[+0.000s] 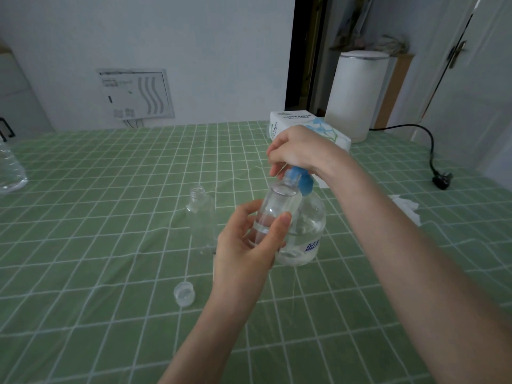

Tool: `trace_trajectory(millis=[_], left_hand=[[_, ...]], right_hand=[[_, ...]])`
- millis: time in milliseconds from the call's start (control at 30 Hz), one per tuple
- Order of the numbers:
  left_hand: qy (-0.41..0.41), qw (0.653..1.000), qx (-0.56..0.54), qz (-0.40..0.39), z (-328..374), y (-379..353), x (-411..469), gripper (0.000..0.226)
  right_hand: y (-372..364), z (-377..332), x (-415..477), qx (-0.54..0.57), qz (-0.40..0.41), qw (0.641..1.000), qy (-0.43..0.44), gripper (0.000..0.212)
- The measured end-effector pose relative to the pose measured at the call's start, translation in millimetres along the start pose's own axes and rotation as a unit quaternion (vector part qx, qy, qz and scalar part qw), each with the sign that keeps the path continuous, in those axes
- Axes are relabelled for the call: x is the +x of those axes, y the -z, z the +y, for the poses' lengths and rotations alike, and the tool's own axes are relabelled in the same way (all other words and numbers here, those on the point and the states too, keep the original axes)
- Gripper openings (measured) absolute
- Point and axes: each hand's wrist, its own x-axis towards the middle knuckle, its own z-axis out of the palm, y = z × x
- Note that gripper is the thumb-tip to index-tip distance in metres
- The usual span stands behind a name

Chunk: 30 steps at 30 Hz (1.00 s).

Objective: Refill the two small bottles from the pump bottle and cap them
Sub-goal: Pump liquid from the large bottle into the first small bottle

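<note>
My left hand (250, 239) grips a small clear bottle (277, 209), tilted, its open mouth held up against the blue pump nozzle (297, 178). A little clear liquid sits in the small bottle. My right hand (299, 152) rests on top of the blue pump head of the round clear pump bottle (307, 231), which stands on the green checked tablecloth (110, 245). A second small clear bottle (201, 220) stands upright and uncapped to the left. One clear cap (184, 293) lies on the cloth in front of it.
A tissue box (302, 124) stands behind my right hand, with a white cylindrical appliance (357, 95) beyond it. A crumpled tissue (406, 207) and a black plug with cord (440, 180) lie at the right. A large water bottle (9, 167) sits at the left edge.
</note>
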Motion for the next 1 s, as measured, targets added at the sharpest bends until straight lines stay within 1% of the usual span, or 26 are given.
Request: trace_trajectory(millis=[100,300,467,767,867,1000], left_hand=[[0.000,1.000,-0.006,0.000,0.9,-0.2,0.4,0.023],[0.001,1.000,-0.001,0.003,0.6,0.0,0.7,0.025],[-0.003,1.000,0.007,0.006,-0.9,0.2,0.7,0.027],[-0.009,1.000,0.013,-0.005,-0.8,0.9,1.1,0.022],[-0.010,1.000,0.010,-0.005,-0.6,1.2,1.5,0.023],[-0.011,1.000,0.008,-0.003,-2.2,1.0,2.1,0.022]], right_hand=[[3.9,-1.6,2.0,0.002,0.020,1.000,0.011,0.024],[1.2,-3.4,6.1,-0.009,-0.015,1.000,-0.005,0.027],[-4.1,-0.2,3.8,-0.020,-0.014,0.999,-0.023,0.036],[1.6,-0.8,3.0,-0.022,0.003,1.000,-0.008,0.025],[2.8,-2.3,3.9,-0.024,0.008,1.000,-0.005,0.025],[1.0,-2.9,7.0,-0.035,-0.013,0.999,-0.013,0.028]])
